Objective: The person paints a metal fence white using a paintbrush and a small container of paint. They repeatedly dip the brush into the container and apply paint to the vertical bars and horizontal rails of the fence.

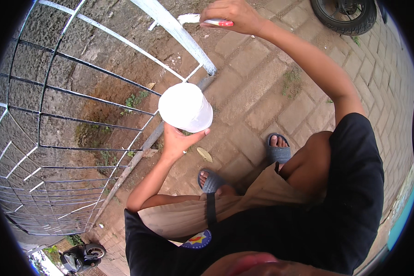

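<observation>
My left hand (pixel 177 142) is wrapped around the lower side of a white plastic tub (pixel 184 108) filled with white paint, held up beside the metal fence (pixel 83 106). At the upper middle, my right hand (pixel 232 16) grips a paintbrush (pixel 218 22) with a red and white handle. Its white, paint-covered bristles point left, near a thick white post (pixel 172 27); whether they touch it I cannot tell. Some fence bars are white, while others are black.
Brick paving (pixel 257 99) runs under my sandalled feet. A motorcycle wheel (pixel 347 14) stands at the upper right, and a parked scooter (pixel 80 257) at the lower left. Behind the fence rises a rough earthy wall (pixel 78 92) with small plants. A dry leaf (pixel 204 154) lies near my foot.
</observation>
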Available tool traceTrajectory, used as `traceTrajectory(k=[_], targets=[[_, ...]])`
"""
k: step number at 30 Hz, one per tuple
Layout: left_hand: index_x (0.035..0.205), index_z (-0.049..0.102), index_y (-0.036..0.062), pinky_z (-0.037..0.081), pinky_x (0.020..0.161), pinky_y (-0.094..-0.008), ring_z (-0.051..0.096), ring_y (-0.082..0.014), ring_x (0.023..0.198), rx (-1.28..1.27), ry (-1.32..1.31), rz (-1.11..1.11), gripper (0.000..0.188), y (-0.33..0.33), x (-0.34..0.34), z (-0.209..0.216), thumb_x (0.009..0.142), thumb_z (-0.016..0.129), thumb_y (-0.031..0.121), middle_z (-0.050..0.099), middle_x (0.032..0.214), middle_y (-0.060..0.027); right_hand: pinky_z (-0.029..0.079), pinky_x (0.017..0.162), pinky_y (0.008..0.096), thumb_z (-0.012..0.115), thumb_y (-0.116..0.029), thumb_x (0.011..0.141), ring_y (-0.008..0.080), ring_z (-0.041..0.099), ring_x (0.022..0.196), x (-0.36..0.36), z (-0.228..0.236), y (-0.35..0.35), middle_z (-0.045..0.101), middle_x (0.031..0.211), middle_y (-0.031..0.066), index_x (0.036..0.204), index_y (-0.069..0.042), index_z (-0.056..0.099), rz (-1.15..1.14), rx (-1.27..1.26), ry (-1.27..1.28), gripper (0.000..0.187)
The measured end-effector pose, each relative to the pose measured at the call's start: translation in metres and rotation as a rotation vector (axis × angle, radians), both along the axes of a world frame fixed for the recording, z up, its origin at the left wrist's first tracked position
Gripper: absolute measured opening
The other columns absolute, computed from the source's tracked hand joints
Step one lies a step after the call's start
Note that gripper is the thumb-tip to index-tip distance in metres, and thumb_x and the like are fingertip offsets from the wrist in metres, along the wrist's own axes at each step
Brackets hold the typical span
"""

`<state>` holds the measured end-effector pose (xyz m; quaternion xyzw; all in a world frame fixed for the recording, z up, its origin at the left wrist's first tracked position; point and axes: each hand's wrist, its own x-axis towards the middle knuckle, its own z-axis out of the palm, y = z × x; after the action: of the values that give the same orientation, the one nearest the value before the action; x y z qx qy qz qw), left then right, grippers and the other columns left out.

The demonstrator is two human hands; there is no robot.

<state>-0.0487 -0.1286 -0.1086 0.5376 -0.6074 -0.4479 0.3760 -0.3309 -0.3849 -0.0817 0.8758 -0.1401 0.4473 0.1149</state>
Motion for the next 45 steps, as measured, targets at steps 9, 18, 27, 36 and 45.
traceTrajectory(k=[9,18,27,36,45], targets=[[0.129,0.053,-0.0053,0.050,0.102,-0.0371,0.065,-0.0224,0.114,0.024,0.053,-0.015,0.078,-0.003,-0.001,0.001,0.065,0.095,0.012,0.066,0.122,-0.0147,0.051,0.062,0.0329,0.082,-0.021,0.082,0.0171,0.070,0.069,0.003,0.097,0.015,0.072,0.079,0.0073,0.091,-0.006,0.075,0.112,0.605,-0.043,0.019],[0.138,0.043,-0.0031,0.048,0.105,-0.0396,0.060,-0.0241,0.123,-0.024,0.011,-0.036,0.089,-0.003,0.002,-0.013,0.066,0.094,0.013,0.060,0.131,-0.0157,0.052,0.064,0.0284,0.083,-0.009,0.082,0.0158,0.070,0.073,0.042,0.157,-0.020,0.074,0.081,0.0082,0.093,-0.004,0.075,0.193,0.330,-0.869,0.015],[0.143,0.039,-0.0027,0.042,0.112,-0.0417,0.055,-0.0249,0.130,-0.098,0.020,0.024,0.098,-0.014,0.011,0.002,0.065,0.096,0.015,0.057,0.136,-0.0145,0.055,0.063,0.0281,0.084,-0.028,0.083,0.0157,0.072,0.071,0.034,0.081,0.046,0.075,0.078,0.0071,0.090,-0.007,0.078,0.071,0.402,-0.147,0.023],[0.147,0.039,0.0012,0.043,0.112,-0.0421,0.055,-0.0255,0.130,-0.137,-0.029,0.009,0.100,-0.011,-0.002,-0.004,0.066,0.095,0.019,0.057,0.138,-0.0149,0.052,0.061,0.0231,0.082,-0.010,0.086,0.0098,0.067,0.067,0.019,0.142,0.109,0.075,0.081,0.0061,0.089,-0.001,0.076,0.309,0.946,-0.179,0.011],[0.144,0.045,0.0020,0.045,0.109,-0.0432,0.059,-0.0286,0.127,-0.157,0.010,-0.020,0.096,-0.005,0.006,-0.019,0.064,0.094,0.023,0.060,0.133,-0.0169,0.052,0.064,0.0331,0.085,-0.024,0.080,0.0224,0.069,0.071,0.067,0.116,0.137,0.071,0.077,0.0089,0.084,-0.006,0.074,0.299,0.730,0.436,0.022]])
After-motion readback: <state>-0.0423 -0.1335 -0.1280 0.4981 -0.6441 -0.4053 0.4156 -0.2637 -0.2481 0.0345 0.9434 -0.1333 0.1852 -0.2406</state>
